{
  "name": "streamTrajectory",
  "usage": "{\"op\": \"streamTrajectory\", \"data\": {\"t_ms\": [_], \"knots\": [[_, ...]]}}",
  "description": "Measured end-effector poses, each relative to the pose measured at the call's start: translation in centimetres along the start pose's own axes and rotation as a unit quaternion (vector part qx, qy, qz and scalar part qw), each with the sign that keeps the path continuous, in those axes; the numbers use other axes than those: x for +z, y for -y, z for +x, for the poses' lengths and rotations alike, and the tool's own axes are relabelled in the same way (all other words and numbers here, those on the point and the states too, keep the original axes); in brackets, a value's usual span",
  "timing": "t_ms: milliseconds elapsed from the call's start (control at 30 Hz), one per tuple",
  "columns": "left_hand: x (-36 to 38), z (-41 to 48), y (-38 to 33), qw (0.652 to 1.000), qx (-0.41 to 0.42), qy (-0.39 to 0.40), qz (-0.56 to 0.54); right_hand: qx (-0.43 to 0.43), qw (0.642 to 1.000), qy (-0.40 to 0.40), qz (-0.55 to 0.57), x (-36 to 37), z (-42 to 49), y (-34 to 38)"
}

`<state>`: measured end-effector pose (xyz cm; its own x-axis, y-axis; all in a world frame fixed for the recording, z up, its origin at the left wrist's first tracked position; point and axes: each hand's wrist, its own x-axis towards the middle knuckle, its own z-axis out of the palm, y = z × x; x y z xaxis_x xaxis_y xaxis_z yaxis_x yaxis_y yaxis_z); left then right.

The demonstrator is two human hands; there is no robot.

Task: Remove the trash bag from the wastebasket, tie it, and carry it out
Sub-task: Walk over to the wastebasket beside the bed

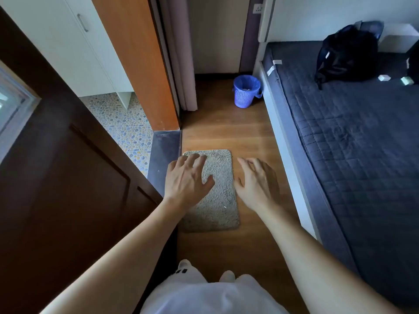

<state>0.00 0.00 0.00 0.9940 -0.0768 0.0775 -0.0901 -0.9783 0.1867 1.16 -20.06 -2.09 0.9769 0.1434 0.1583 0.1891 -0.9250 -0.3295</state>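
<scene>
A blue mesh wastebasket [245, 95] stands on the wooden floor at the far end of the narrow aisle, against the bed's corner. A blue trash bag [246, 82] lines it, folded over the rim, with some light scraps inside. My left hand [188, 180] and my right hand [258, 181] are held out in front of me, palms down, fingers spread, holding nothing. Both hover over the floor well short of the basket.
A grey mat [218, 196] lies on the floor under my hands. A dark wooden door [68, 177] stands open at left beside a pebble-tiled room. A bed [353, 141] with a black backpack [348, 54] runs along the right. A curtain [181, 53] hangs beside the basket.
</scene>
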Motion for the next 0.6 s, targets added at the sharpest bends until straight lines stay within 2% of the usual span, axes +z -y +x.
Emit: {"op": "streamTrajectory", "data": {"t_ms": [300,433,600], "knots": [[0.1,1.1,-1.3,1.000,-0.008,-0.012,0.009,-0.003,1.000,0.015,0.012,0.1,2.3,-1.8],[0.6,3.5,-0.5,1.000,-0.012,-0.010,0.007,0.010,0.998,0.031,0.047,1.5,4.8,-2.0],[1.6,8.2,1.5,1.000,-0.019,0.004,0.001,0.008,0.999,0.037,0.022,2.8,8.9,-1.7]]}}
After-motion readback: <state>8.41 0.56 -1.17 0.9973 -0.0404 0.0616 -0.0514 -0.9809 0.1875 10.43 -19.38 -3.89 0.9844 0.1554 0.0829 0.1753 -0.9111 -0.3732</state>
